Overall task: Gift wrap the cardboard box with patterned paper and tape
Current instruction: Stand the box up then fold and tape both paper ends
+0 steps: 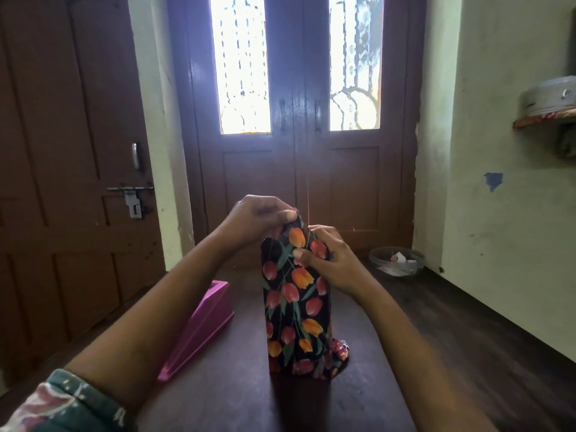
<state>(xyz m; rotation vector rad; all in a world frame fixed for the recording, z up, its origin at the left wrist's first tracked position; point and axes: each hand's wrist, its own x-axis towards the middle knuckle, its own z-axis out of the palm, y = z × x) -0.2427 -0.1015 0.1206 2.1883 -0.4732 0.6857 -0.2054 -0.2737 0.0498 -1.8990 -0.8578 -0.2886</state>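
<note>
A tall box (296,304) stands upright on its end on the dark wooden table (311,406), fully covered in black paper with red and orange tulips. My left hand (258,215) pinches the paper at the top end of the box. My right hand (330,260) presses the paper on the upper right side, thumb on the front face. Crumpled paper bunches at the bottom right corner (339,353). The cardboard itself is hidden under the paper. No tape piece can be made out.
A pink tape dispenser (202,328) lies on the table to the left of the box. On the floor at the right stands a clear bowl with paper scraps (397,260). Brown doors stand behind the table.
</note>
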